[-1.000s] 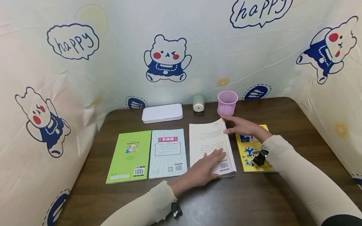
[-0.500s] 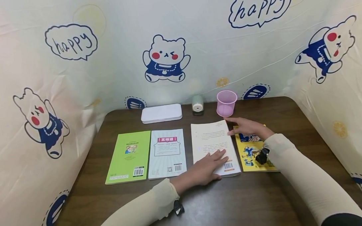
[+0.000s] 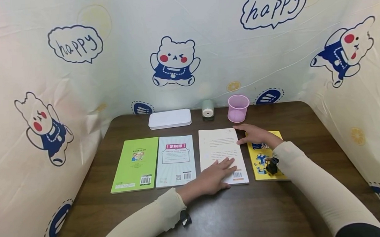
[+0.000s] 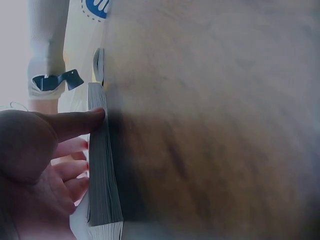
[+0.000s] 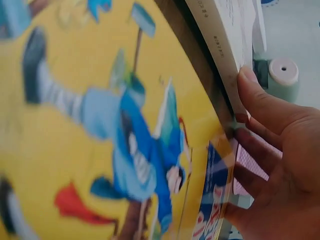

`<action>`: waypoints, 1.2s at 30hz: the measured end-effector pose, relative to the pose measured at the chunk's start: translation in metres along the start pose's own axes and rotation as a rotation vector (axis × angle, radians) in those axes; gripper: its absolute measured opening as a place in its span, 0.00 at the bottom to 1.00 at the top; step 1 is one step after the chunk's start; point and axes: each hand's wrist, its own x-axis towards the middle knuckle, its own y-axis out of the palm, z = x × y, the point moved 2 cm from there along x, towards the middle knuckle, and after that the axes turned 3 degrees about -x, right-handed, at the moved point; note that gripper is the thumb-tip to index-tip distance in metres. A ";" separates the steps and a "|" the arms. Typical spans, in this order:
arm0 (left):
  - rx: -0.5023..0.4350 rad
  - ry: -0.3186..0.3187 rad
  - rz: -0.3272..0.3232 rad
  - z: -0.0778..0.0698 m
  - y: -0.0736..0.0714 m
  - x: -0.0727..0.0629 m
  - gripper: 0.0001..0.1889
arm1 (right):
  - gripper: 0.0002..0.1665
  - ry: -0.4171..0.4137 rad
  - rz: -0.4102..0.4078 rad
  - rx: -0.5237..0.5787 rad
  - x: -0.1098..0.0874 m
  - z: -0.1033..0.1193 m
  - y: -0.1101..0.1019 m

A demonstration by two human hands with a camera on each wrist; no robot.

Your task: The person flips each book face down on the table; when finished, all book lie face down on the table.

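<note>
A thick white book (image 3: pixel 220 147) lies flat, back cover up, between a light blue book (image 3: pixel 175 161) and a yellow book (image 3: pixel 263 154). My left hand (image 3: pixel 214 177) rests on its lower part with fingers spread. In the left wrist view, the thumb (image 4: pixel 82 122) touches the book's page edges (image 4: pixel 102 165). At the upper right corner, my right hand (image 3: pixel 254 134) touches the white book. The right wrist view has that thumb (image 5: pixel 260 100) against the spine (image 5: pixel 217 45), with the index finger at the book's top end. My right hand and sleeve partly cover the yellow book.
A green book (image 3: pixel 136 164) lies left of the light blue one. Along the back of the brown table (image 3: pixel 224 215) are a white flat case (image 3: pixel 170 118), a small green and white device (image 3: pixel 208 109) and a pink cup (image 3: pixel 238 108). Patterned cloth (image 3: pixel 122 65) surrounds the table.
The white book's raised upper right corner has come down flat. Its lower edge, uneven before, now looks aligned. The book slid slightly right, then back left, with both hands staying on it.
</note>
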 end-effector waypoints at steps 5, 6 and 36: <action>-0.018 -0.008 -0.003 0.003 -0.001 -0.003 0.37 | 0.50 0.014 0.006 -0.036 0.005 0.004 0.001; -0.022 -0.009 -0.005 0.004 0.000 -0.003 0.37 | 0.50 0.018 0.010 -0.045 0.007 0.005 0.002; -0.069 -0.028 0.015 0.004 -0.002 -0.006 0.37 | 0.40 0.065 -0.033 0.005 -0.009 -0.008 -0.003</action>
